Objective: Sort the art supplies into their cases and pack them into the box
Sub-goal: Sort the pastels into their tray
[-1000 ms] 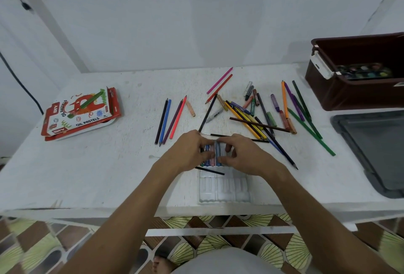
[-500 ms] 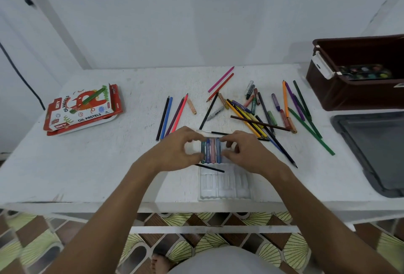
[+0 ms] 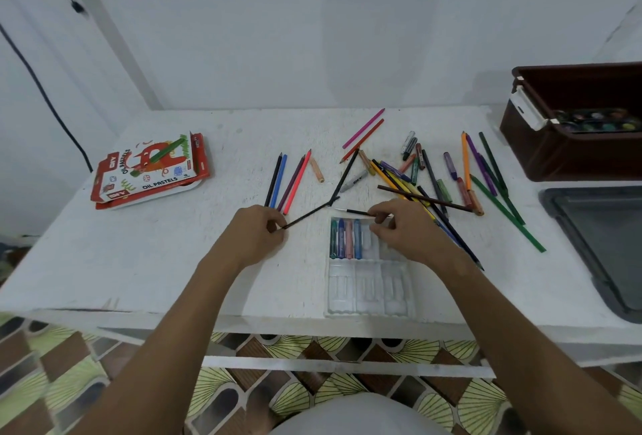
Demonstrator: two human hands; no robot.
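L hand [image 3: 255,233] grip pinches thin black brush [image 3: 309,213] by near end. R hand [image 3: 406,229] fingers curled over clear plastic pastel tray [image 3: 370,290] w/ four oil pastels [image 3: 345,243] in far-left slots, on white bench [image 3: 139,254]. Loose coloured pencils [image 3: 434,188] beyond; brown box [image 3: 573,153] far R.

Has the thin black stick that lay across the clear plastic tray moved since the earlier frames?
Yes. The thin black stick has left the clear plastic tray; the left hand pinches its end, left of the tray.
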